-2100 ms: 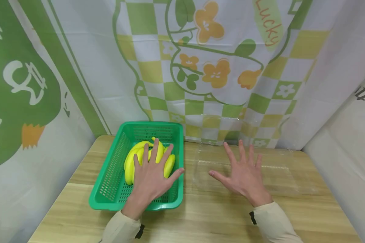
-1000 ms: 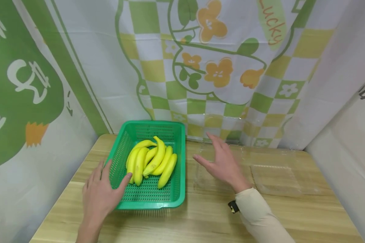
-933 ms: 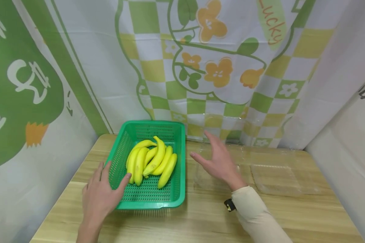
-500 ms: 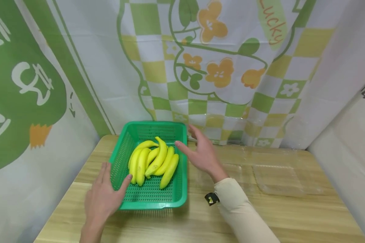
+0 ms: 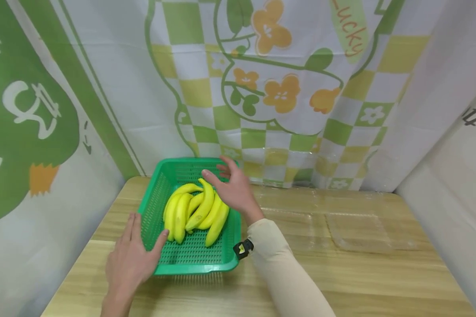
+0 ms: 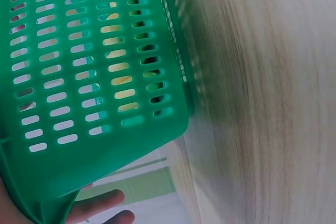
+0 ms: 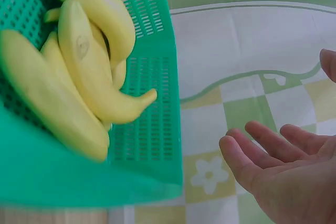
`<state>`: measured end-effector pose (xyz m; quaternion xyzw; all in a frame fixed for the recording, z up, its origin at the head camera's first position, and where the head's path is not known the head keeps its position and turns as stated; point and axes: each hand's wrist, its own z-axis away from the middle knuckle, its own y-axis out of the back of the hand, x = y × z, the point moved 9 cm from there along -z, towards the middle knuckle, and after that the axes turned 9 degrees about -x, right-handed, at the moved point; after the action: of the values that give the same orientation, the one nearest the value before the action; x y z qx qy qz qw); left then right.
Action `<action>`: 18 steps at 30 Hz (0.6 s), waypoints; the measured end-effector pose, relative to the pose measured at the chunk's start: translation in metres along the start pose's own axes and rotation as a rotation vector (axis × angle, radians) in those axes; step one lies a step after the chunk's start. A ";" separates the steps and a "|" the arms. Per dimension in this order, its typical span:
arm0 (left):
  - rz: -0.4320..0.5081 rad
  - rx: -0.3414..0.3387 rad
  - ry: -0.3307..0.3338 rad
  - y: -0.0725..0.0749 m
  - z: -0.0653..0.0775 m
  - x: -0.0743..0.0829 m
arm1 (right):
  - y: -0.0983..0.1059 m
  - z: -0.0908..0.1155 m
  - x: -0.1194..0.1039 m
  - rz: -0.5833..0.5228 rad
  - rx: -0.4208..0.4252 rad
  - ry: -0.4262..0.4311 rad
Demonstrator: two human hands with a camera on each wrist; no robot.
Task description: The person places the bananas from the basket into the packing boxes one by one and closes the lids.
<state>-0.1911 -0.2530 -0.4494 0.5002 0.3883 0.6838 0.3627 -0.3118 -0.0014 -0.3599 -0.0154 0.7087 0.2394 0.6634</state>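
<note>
A green plastic basket (image 5: pixel 196 267) with slotted walls holds several yellow bananas (image 5: pixel 180 218). My left hand (image 5: pixel 128 259) holds its left rim, thumb over the inner side and fingers along the outside; in the left wrist view, fingers (image 6: pixel 100 205) show beyond the rim. My right hand (image 5: pixel 238 189) is above the basket's right side, near the upper ends of the right-hand bananas and partly covering them. Its fingers are spread and relaxed with nothing in them. The right wrist view shows this hand (image 7: pixel 294 177) apart from the bananas (image 7: pixel 86 72).
Clear plastic boxes (image 5: pixel 358 229) stand on the wooden table (image 5: pixel 381 281) to the right of the basket. A printed cloth (image 5: pixel 258 110) hangs behind the table, and further cloth panels stand at both sides.
Both hands were spread over the basket and plastic boxes; my left hand has moved to the basket's left rim. My right hand has moved left from the boxes to above the bananas.
</note>
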 end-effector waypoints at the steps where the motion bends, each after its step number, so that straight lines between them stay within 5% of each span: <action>1: -0.002 0.000 -0.001 0.000 0.000 0.000 | -0.003 -0.002 0.001 -0.011 -0.003 -0.006; 18: 0.051 0.001 0.006 -0.003 -0.001 -0.003 | -0.040 -0.026 0.022 -0.160 0.138 -0.147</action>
<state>-0.1908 -0.2541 -0.4537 0.5080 0.3768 0.6940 0.3438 -0.3253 -0.0397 -0.3931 -0.0089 0.6693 0.1369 0.7302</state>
